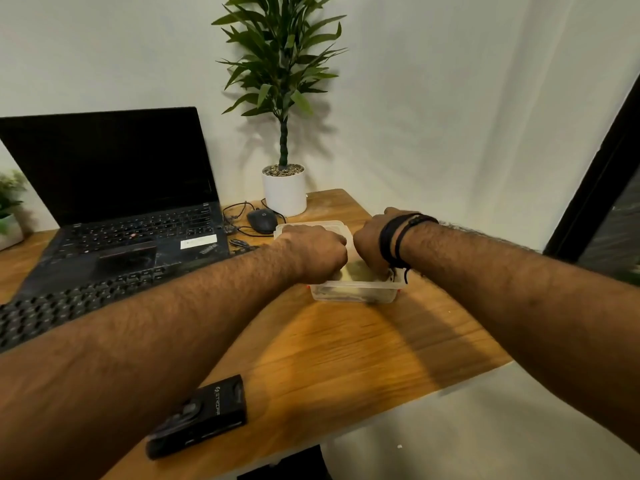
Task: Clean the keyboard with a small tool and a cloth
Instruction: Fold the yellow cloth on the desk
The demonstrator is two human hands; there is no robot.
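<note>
A black external keyboard (69,303) lies at the left of the wooden desk, in front of an open black laptop (114,202). Right of it stands a clear plastic container (353,292) with something pale inside, possibly a cloth (360,271). My left hand (315,251) and my right hand (370,244) are both down in the container, fingers curled and close together. What the fingers hold is hidden by the backs of the hands. The small tool is not identifiable.
A black mouse (262,220) with tangled cables lies behind the container. A potted plant in a white pot (284,192) stands at the back edge. A black flat box (201,415) lies near the front edge. The desk's right edge runs close to the container.
</note>
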